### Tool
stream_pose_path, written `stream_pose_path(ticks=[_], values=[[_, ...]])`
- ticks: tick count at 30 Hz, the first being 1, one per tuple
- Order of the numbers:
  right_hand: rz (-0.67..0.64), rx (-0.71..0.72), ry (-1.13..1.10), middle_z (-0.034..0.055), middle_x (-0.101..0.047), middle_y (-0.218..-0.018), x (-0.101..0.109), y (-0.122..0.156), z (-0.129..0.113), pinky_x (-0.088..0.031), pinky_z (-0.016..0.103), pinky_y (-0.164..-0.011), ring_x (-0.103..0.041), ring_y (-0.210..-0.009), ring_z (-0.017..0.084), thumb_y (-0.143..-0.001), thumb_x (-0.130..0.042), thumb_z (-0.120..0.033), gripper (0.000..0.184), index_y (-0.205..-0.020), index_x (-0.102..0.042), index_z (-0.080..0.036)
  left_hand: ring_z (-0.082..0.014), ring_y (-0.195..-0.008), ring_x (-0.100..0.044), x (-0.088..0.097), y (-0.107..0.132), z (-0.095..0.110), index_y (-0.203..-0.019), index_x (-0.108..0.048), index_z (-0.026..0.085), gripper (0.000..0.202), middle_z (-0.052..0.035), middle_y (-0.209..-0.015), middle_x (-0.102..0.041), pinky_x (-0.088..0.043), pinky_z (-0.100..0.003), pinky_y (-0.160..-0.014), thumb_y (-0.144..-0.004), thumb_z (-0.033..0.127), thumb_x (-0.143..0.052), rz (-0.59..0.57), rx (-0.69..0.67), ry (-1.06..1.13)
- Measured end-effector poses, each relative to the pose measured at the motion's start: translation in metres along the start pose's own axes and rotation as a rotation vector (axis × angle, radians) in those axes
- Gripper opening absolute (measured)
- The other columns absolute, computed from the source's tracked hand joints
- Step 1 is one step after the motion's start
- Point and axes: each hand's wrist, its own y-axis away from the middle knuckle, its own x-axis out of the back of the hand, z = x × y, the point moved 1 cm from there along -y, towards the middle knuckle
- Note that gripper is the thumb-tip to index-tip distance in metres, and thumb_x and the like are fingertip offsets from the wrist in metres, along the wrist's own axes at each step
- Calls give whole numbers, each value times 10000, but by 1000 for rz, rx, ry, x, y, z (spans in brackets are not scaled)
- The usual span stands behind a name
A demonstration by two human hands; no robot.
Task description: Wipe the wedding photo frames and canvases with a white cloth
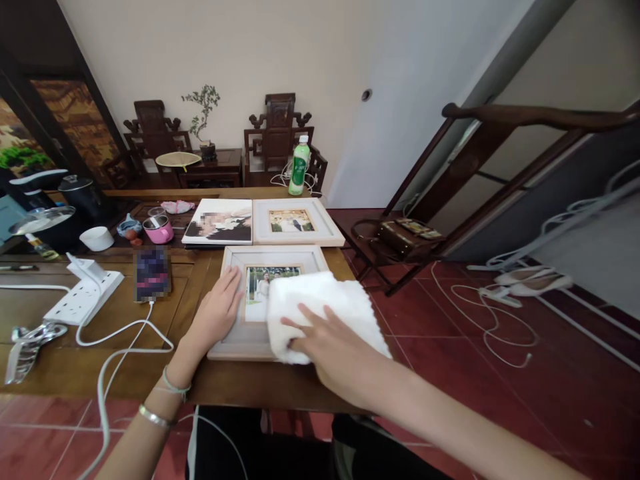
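Note:
A light wooden picture frame (233,343) with a wide pale mat and a photo inside lies flat near the table's front edge. My left hand (219,307) rests on its left side, fingers stretched out along the border. Over the right part of the frame lies a fluffy white cloth (350,303), hiding some of the photo and hanging past the frame's right side. My right hand (330,353) has hold of the cloth and presses it down, its fingers bent and somewhat apart. What is under the palm is hidden.
Behind lie a second picture frame (327,230) and a photo panel (220,212). A green bottle (299,167) stands at the far edge. To the left are a phone (153,275), a power strip (83,300), loose cables and a pink cup (159,230). A chair (475,153) stands right.

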Motion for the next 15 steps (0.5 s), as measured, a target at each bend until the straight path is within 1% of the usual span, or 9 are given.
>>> stream_pose_path(ticks=[3, 6, 8, 10, 13, 15], values=[[40, -64, 12, 32, -440, -1439, -1, 23, 24, -198, 595, -1113, -189, -1404, 314, -597, -391, 74, 596, -1043, -693, -182, -234, -1421, -242, -5, 1, -4, -1387, -416, 116, 459, -137, -1495, -358, -272, -445, -1142, -965, 260, -306, -17, -17, -38], [70, -97, 25, 37, -479, -1409, -2, 32, 35, -184, 570, -1128, -186, -1407, 295, -597, -385, 73, 543, -955, -712, -172, -246, -1419, -245, -8, 1, -7, -1384, -419, 119, 452, -148, -1492, -361, -274, -473, -1136, -958, 226, -310, -8, -29, -56], [89, -78, 3, 46, -468, -1418, -3, 27, 29, -189, 587, -1119, -193, -1402, 316, -612, -389, 66, 554, -1001, -706, -168, -248, -1418, -248, -10, 1, -8, -1383, -422, 131, 450, -145, -1488, -369, -278, -483, -1132, -954, 210, -313, 5, -39, -60], [108, -23, -42, 49, -434, -1445, -6, 14, 17, -197, 617, -1101, -186, -1397, 349, -620, -398, 56, 590, -1081, -687, -174, -248, -1418, -249, -11, 1, -8, -1378, -429, 137, 450, -143, -1484, -377, -284, -487, -1129, -946, 190, -316, 17, -41, -57], [134, 150, -81, 49, -368, -1489, -11, -12, -7, -176, 642, -1091, -148, -1400, 373, -637, -418, 37, 604, -1143, -661, -186, -251, -1418, -246, -11, -1, -9, -1375, -433, 126, 467, -152, -1482, -375, -294, -489, -1125, -921, 145, -325, 15, -31, -40], [142, 265, -73, 66, -344, -1502, -14, -23, -16, -150, 645, -1094, -139, -1405, 368, -659, -428, 22, 583, -1162, -649, -174, -257, -1418, -244, -12, -3, -11, -1375, -432, 115, 479, -160, -1478, -379, -305, -492, -1120, -905, 136, -345, 8, -24, -18]])
